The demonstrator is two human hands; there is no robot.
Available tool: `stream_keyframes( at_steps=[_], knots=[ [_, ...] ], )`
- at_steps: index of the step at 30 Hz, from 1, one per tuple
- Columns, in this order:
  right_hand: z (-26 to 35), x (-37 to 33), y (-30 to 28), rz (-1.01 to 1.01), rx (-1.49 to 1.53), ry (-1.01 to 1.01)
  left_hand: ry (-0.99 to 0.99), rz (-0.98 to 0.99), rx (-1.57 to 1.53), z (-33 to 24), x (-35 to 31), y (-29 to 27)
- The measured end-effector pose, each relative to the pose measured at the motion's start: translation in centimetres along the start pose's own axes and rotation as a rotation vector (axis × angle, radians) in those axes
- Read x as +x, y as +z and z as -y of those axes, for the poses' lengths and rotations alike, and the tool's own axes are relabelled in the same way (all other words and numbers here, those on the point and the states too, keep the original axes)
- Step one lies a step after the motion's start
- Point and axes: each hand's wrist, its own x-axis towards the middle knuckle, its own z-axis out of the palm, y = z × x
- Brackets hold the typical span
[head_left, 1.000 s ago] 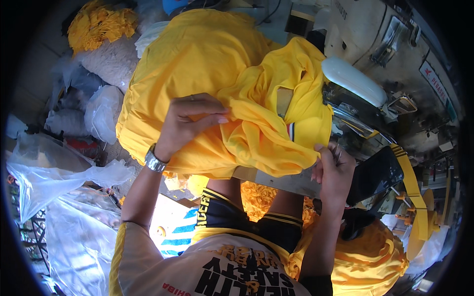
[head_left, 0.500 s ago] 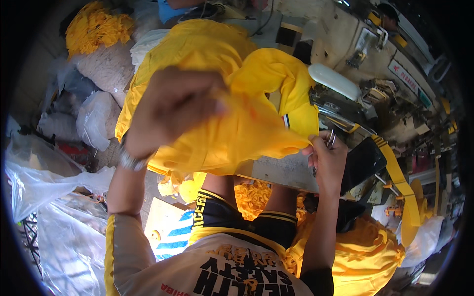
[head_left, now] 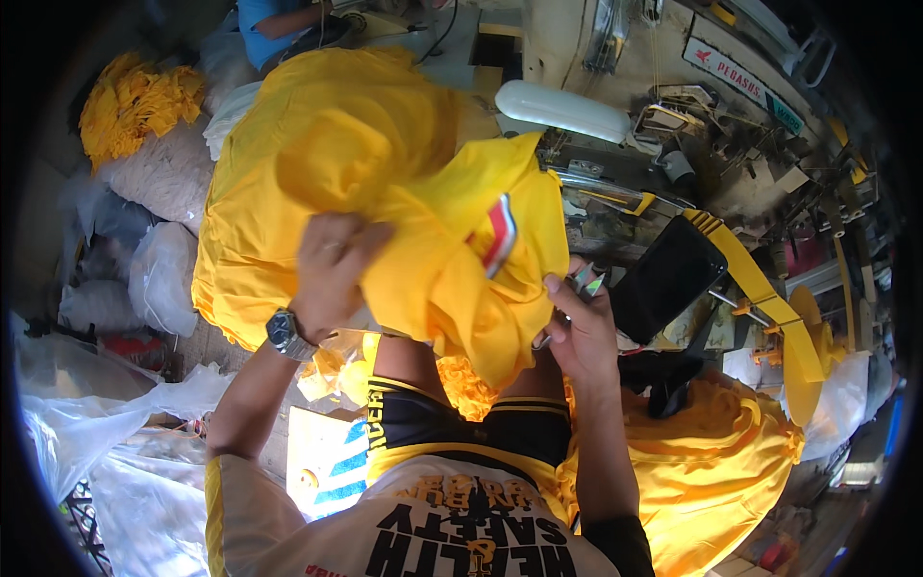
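A yellow garment point(head_left: 461, 288) with a red, white and dark stripe hangs between my hands above my lap. My left hand point(head_left: 335, 264), wearing a wristwatch, is closed on its left side; the fingers are slightly blurred. With my right hand point(head_left: 585, 332) I pinch its right edge. A small shiny metal tool point(head_left: 586, 281), apparently thread snips, is also held in that hand, partly hidden by the fingers. Behind the garment a large heap of yellow fabric point(head_left: 255, 207) covers the worktable, close to my left hand.
An industrial sewing machine point(head_left: 711, 144) with a white rounded arm cover point(head_left: 562, 109) fills the far right. A black phone point(head_left: 670, 279) stands beside a yellow curved bracket point(head_left: 769, 298). More yellow cloth point(head_left: 702, 452) lies at lower right. Plastic bags point(head_left: 163, 279) crowd the left; another person's arm point(head_left: 288, 21) shows behind.
My left hand has come down and nearer, drawing the garment with it, and its striped part now faces up. My right hand has shifted slightly left. The whole view has turned a little rightward.
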Motion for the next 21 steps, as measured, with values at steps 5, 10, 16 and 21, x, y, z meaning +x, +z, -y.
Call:
stream_keyframes(
  at_steps=[5, 10, 16, 21],
  knots=[
    [-1.5, 0.6, -1.8, -0.003, -0.220, 0.002, -0.082, -0.019, 0.158, -1.6, -0.1, -0.2],
    [-0.7, -0.1, -1.8, -0.057, -0.363, 0.013, -0.244, 0.344, -0.111, -1.5, 1.8, 1.3],
    [-0.3, 1.5, -1.8, -0.016, -0.424, 0.014, -0.144, 0.051, 0.058, -0.6, 1.9, 0.3],
    [0.1, 2.2, -1.3, -0.020, -0.411, -0.017, -0.177, -0.139, -0.005, -0.1, 0.5, 0.4]
  ],
)
